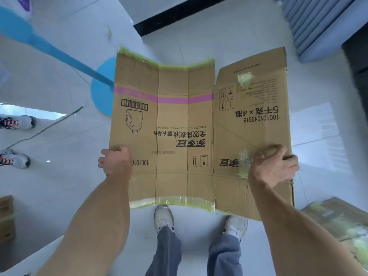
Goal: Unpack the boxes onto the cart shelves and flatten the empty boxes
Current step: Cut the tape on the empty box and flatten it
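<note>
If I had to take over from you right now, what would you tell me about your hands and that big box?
Left hand: gripping the near left edge of the flattened cardboard box.
Right hand: gripping the box's near right side, by a scrap of crumpled tape.
The box is held up flat above the floor, print upside down to me, yellow-green tape along its far and near flaps.
Done: this box is empty and flattened.
Left: set it down, maybe with the flattened cardboard on the floor to my right. More boxes stand at the left edge; the cart is not in view.
</note>
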A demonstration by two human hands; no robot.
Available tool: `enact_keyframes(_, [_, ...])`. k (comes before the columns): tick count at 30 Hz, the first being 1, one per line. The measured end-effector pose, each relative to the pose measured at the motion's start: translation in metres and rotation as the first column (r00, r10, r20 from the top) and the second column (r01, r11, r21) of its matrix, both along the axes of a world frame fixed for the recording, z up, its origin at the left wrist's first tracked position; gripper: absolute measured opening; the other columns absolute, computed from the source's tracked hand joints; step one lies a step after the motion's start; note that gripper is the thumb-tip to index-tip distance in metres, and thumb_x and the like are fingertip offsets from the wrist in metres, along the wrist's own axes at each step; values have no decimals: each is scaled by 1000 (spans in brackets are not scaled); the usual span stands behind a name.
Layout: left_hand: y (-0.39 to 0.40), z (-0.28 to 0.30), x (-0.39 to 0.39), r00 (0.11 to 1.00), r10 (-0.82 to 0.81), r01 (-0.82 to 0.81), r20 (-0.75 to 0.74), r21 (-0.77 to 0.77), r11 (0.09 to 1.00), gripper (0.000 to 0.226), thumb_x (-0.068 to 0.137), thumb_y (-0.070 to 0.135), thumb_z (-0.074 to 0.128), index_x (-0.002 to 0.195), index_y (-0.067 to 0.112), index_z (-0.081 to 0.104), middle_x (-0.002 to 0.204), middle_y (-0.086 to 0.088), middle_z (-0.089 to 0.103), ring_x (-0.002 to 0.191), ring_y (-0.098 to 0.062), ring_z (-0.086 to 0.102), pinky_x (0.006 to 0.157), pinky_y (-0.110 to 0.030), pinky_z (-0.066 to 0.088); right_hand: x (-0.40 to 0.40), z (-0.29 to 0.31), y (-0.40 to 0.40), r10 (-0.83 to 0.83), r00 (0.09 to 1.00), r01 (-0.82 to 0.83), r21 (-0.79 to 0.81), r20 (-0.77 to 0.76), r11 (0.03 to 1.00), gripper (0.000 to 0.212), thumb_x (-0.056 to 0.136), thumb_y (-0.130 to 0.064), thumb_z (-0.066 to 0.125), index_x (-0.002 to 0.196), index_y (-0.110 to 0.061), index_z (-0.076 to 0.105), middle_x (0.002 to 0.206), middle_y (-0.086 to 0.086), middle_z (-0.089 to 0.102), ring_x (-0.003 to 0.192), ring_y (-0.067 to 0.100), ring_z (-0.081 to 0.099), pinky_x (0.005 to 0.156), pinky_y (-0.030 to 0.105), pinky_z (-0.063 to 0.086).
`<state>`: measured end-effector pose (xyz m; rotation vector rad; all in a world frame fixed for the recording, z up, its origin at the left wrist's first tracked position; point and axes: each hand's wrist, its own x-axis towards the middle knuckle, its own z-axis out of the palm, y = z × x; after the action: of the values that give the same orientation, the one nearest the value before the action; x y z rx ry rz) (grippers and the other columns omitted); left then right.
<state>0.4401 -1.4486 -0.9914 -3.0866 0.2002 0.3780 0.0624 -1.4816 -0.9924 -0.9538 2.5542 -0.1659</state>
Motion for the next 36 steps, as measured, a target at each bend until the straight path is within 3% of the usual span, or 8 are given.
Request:
enact_keyframes(9, [-86,20,-30,992,105,-105,-63,-4,994,54,88,26,47,136,0,42,132,-24,47,125,-37,42,96,-45,39,-18,19,-131,137,989,-138,-18,-61,990,27,80,-6,59,105,-9,50,128,21,41,121,40,36,106,53,29])
enact_keyframes(17, [-214,-24,-24,978,146,-148,-151,2,989,55,88,34,44,133,2,45,130,-24,49,124,-39,44,100,-47,38,-28,-12,-280,167,983,-171,-60,-70,983,36,74,-6,59,110,-4,55,124,21,46,115,40,40,103,52,32])
enact_keyframes(22, [-272,-62,-27,978,143,-149,-151,-29,988,59,89,41,47,133,2,46,129,-22,51,123,-39,46,100,-45,40,-36,-44,-348,137,985,-146,-79,-105,986,37,77,6,53,113,-2,55,126,21,47,116,40,41,99,50,34])
enact_keyframes(30, [-258,-146,-46,957,205,-201,-204,41,979,69,87,49,49,138,4,39,131,-22,47,123,-38,44,97,-46,40,-59,-113,-376,257,959,-266,-69,-122,961,35,67,5,42,99,3,57,123,22,50,116,41,43,96,51,39])
enact_keyframes(36, [-222,-196,-56,971,150,-138,-188,75,988,70,85,42,56,140,5,35,135,-22,43,126,-38,41,99,-49,41,-74,-171,-370,216,964,-216,16,-154,976,32,73,3,47,104,1,57,126,24,48,114,42,45,94,51,43])
